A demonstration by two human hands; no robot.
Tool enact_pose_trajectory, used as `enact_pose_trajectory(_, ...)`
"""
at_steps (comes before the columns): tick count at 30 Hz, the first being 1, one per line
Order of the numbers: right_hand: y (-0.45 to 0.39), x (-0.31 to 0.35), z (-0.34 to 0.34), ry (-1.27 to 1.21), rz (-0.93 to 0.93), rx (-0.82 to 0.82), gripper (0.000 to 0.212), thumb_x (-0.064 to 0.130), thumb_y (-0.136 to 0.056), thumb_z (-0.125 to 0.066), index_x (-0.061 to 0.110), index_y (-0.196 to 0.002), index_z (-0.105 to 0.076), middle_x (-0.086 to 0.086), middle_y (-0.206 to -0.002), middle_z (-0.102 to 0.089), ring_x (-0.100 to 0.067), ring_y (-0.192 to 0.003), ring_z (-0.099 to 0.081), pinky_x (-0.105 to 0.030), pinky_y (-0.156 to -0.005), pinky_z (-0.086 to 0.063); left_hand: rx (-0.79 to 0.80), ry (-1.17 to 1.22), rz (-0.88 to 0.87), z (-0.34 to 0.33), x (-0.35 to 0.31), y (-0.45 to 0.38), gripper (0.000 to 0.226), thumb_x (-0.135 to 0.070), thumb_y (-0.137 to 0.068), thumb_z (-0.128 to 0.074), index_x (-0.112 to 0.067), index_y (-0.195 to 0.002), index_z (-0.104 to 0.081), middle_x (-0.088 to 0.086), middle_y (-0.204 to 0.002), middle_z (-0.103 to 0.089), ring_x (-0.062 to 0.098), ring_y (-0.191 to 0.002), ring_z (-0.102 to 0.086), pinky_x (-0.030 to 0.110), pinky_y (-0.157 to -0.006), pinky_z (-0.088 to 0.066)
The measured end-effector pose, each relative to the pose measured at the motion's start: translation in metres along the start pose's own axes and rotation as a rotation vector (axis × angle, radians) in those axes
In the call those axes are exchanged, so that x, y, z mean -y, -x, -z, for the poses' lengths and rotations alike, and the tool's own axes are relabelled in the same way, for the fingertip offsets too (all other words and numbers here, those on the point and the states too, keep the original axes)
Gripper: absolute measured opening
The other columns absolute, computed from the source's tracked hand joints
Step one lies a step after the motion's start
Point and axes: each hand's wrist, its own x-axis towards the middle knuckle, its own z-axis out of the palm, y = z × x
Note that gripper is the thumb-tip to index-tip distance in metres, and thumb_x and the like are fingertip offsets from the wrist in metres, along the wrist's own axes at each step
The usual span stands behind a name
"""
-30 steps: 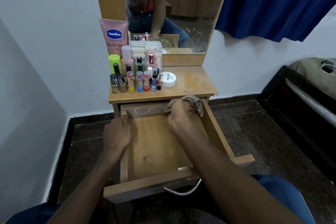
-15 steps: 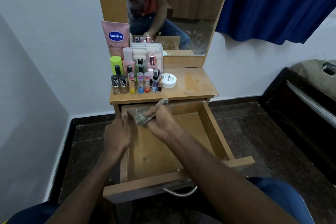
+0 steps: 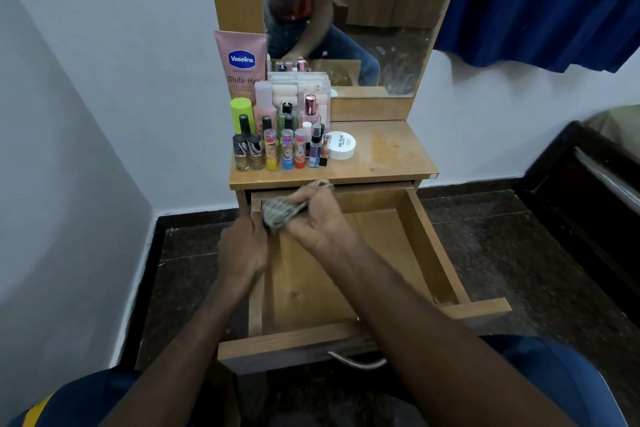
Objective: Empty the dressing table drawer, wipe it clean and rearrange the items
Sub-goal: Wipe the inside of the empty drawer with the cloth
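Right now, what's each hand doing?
Left hand: gripping the drawer's left wall.
Right hand: closed on the cloth.

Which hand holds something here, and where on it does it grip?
The right hand clutches a crumpled grey patterned cloth around its bunched middle. The left hand grips the open wooden drawer's left side wall.

One drawer [image 3: 429, 246] is pulled open, one cloth [image 3: 280, 211] in it. The tabletop [image 3: 388, 156] carries one pink tube [image 3: 240, 62], one white jar [image 3: 341, 145] and three cartoon-labelled sticks [image 3: 286, 152] (other bottles too crowded to count).
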Motion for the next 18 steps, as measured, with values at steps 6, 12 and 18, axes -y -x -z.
enact_pose_trajectory(6, 0.01, 0.06, 0.038, -0.24, 0.165, -0.295, 0.027, -0.016, -0.09, -0.046, 0.007, -0.104, -0.048, -0.021, -0.129, -0.051, -0.037, -0.128, -0.055, -0.05, -0.115, -0.047, 0.015, 0.008, 0.028, -0.001, 0.003, -0.002, 0.063, -0.047, -0.114, -0.019, -0.01, -0.111, -0.069, 0.013, -0.105, -0.072, 0.038, -0.102, -0.07, 0.038, -0.08, -0.045)
enact_pose_trajectory(12, -0.005, -0.008, 0.002, 0.185, 0.157, -0.218, 0.037, -0.014, -0.091, -0.042, 0.01, -0.063, -0.044, -0.006, -0.07, -0.052, -0.017, -0.066, -0.052, -0.029, -0.064, -0.046, -0.024, 0.014, 0.063, -0.001, -0.002, 0.001, 0.054, -0.038, -0.116, -0.025, -0.009, -0.106, -0.07, 0.006, -0.095, -0.066, 0.032, -0.097, -0.069, 0.033, -0.077, -0.039)
enact_pose_trajectory(18, -0.013, -0.032, -0.029, 1.028, 0.01, -0.042, 0.035, -0.005, -0.092, -0.048, 0.014, -0.063, -0.044, -0.007, -0.077, -0.044, -0.023, -0.074, -0.046, -0.032, -0.067, -0.039, -0.008, 0.168, 0.145, 0.004, -0.002, 0.006, 0.037, -0.025, -0.114, -0.03, -0.014, -0.097, -0.061, 0.001, -0.091, -0.059, 0.022, -0.087, -0.054, 0.034, -0.076, -0.036)
